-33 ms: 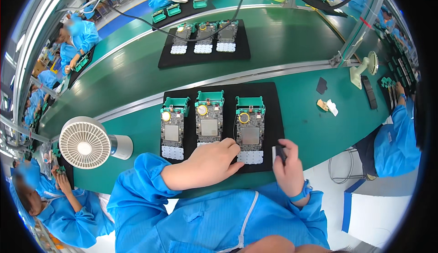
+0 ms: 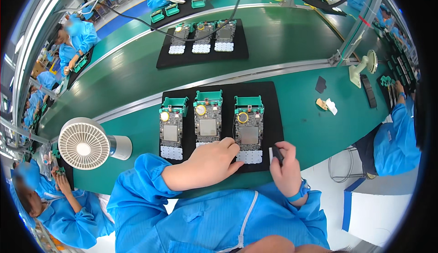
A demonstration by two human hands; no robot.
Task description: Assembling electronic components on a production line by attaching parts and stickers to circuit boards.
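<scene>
Three circuit boards with green plastic frames at their far ends lie side by side on a black mat [image 2: 269, 116]. On the right circuit board [image 2: 248, 135], my left hand [image 2: 214, 159] is closed at the lower left corner, with finger and thumb at its edge by the white pad. My left hand covers the lower part of the middle circuit board [image 2: 208, 126]. The left circuit board [image 2: 171, 134] lies untouched. Just right of the mat, my right hand [image 2: 287, 173] is closed round a small black block [image 2: 276, 154] with a pale edge.
A white fan [image 2: 83, 149] stands at the left on the green table [image 2: 303, 127]. Scraps [image 2: 327, 105], a dark flat piece [image 2: 321, 84], a black bar [image 2: 368, 91] and a small fan [image 2: 365, 68] are to the right. Beyond a metal rail [image 2: 273, 71], another mat [image 2: 203, 60] carries boards. Co-workers sit around.
</scene>
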